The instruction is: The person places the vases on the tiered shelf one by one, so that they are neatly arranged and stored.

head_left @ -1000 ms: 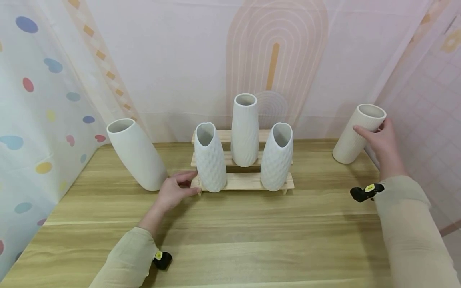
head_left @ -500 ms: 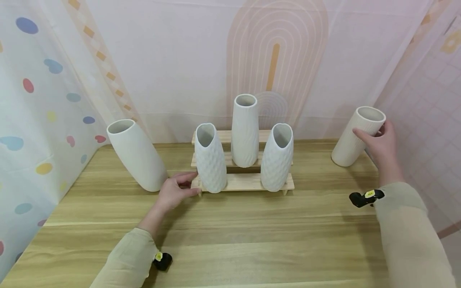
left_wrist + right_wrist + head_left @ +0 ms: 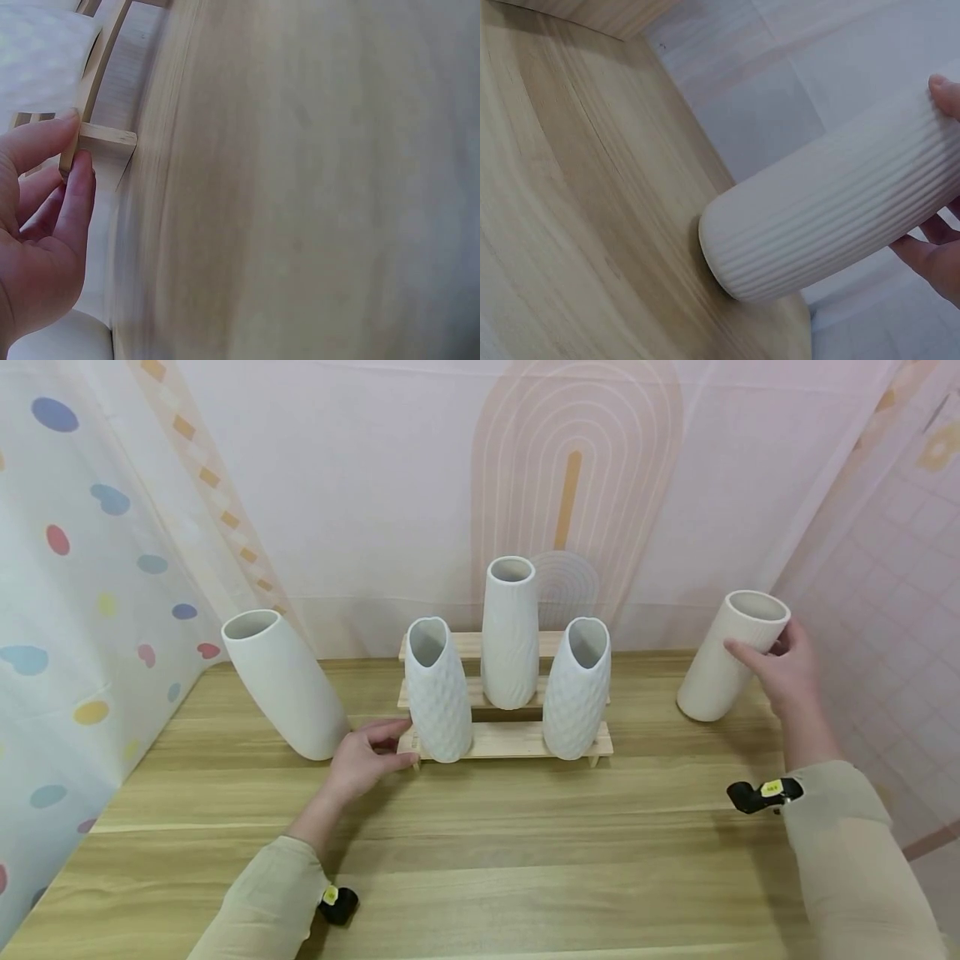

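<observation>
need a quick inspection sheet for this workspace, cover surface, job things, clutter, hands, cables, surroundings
Surface: wood-grain table
Job's things: stepped wooden rack bearing three white vases; smooth vase left of it, ribbed vase right
Clutter: nothing seen
Hands: left hand pinches the rack's left end; right hand grips the ribbed vase near its rim
Cables: nothing seen
Surroundings: patterned sheets behind and at both sides

Five vases [image 3: 723, 660], one stand [image 3: 507, 738]
</observation>
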`<state>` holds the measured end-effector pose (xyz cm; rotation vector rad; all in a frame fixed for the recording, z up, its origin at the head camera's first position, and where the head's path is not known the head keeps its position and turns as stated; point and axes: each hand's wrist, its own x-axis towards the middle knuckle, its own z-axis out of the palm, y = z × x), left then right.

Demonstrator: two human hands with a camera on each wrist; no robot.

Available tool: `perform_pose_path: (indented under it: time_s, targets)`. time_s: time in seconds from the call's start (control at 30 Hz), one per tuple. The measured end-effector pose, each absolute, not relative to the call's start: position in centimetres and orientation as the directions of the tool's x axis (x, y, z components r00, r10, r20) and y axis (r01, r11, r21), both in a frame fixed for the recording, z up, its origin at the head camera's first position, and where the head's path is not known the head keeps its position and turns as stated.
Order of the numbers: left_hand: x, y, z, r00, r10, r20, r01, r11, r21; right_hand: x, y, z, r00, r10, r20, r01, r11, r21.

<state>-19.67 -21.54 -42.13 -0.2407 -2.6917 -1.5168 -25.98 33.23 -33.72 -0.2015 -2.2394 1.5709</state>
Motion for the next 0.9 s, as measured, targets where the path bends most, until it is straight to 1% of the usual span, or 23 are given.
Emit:
perform_pose_path:
  time_s: [0.1, 0.3, 0.4, 0.67, 0.8, 0.9]
  targets:
    - [-19.7, -21.5, -42.1, -0.988, 0.109, 0.111, 0.151, 0.508, 0.848, -25.9, 32.7, -33.3, -0.914, 0.289, 0.286, -0.17, 0.368, -0.914]
    - [-19.8, -21.5, -42.2, -0.988, 0.107, 0.112, 0.151, 0.507, 0.849, -26.1, 31.1, -31.4, -0.898, 0.228, 0.377, -0.327, 0.229, -0.917]
    - [-19.7, -21.5, -42.3, -0.988, 0.11, 0.112, 0.152, 0.508, 0.848, -26.1, 30.2, -30.1, -0.892, 0.202, 0.404, -0.37, 0.187, -0.91]
    - [-19.8, -21.5, -42.3, -0.987, 0.113, 0.115, 0.157, 0.507, 0.847, -25.9, 27.8, -26.9, -0.886, 0.127, 0.445, -0.427, 0.148, -0.892]
    - [-19.8, -21.5, -42.2, -0.987, 0.115, 0.113, 0.156, 0.509, 0.847, -26.1, 26.9, -25.9, -0.889, 0.104, 0.447, -0.427, 0.169, -0.888]
    - [-19.8, -21.5, -42.2, -0.987, 0.116, 0.114, 0.158, 0.508, 0.847, -26.3, 26.1, -25.4, -0.888, 0.083, 0.452, -0.44, 0.134, -0.888]
